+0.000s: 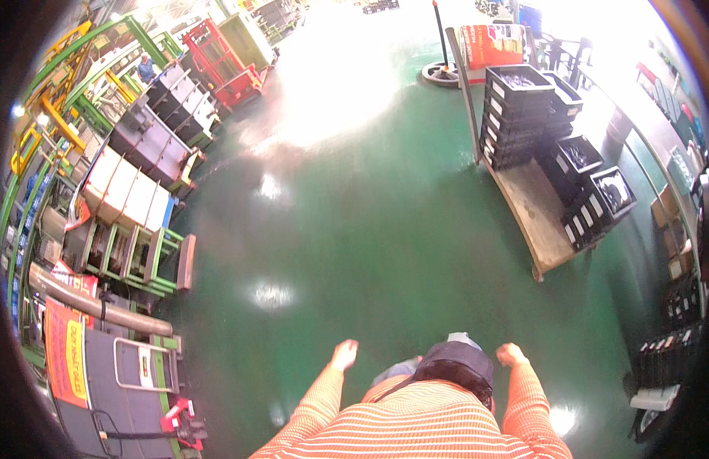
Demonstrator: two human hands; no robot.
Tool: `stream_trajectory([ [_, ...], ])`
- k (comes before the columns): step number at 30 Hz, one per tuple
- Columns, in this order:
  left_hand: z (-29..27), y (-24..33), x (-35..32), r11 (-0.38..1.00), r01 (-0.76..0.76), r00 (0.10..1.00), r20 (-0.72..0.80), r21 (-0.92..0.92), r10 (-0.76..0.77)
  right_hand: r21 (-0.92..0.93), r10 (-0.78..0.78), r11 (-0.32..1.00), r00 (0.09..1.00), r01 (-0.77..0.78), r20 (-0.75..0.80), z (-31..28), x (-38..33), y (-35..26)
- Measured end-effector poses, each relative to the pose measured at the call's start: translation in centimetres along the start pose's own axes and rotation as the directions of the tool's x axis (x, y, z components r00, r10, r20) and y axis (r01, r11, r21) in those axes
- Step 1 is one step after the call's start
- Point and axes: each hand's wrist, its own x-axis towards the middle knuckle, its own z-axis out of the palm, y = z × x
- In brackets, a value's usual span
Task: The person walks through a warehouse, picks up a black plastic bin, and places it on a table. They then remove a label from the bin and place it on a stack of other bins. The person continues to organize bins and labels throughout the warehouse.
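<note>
A dark waist pouch [454, 369] sits at the front of the person's orange striped top [416, 428]. At its nine o'clock, a little apart, hangs the left hand [344, 355]; at three o'clock, nearer, the right hand [510, 354]. Both look curled and empty to me, though I cannot tell how tightly they close. Off the person's one o'clock, black crates [515, 115] stand stacked on a wooden pallet [532, 210]; at eleven stands a red machine [219, 57].
</note>
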Motion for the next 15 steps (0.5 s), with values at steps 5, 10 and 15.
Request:
stream_trajectory([
  [5, -15.8, 17.1, 35.8, 0.974, -0.112, 0.982, -0.174, -0.198, 0.078, 0.054, 0.145, 0.987, 0.985, -0.151, 0.093, -7.7, 14.5, 5.5],
  [10, -16.5, 21.7, 55.7, 0.915, -0.14, 0.986, -0.136, -0.378, 0.095, -0.069, 0.415, 0.906, 0.908, -0.418, -0.053, -21.8, 35.8, 0.3],
  [15, -12.2, 8.0, 55.1, 0.938, 0.343, 0.849, 0.411, 0.048, -0.331, 0.002, -0.168, 0.985, 0.966, 0.172, -0.198, -51.6, 49.8, -33.1],
])
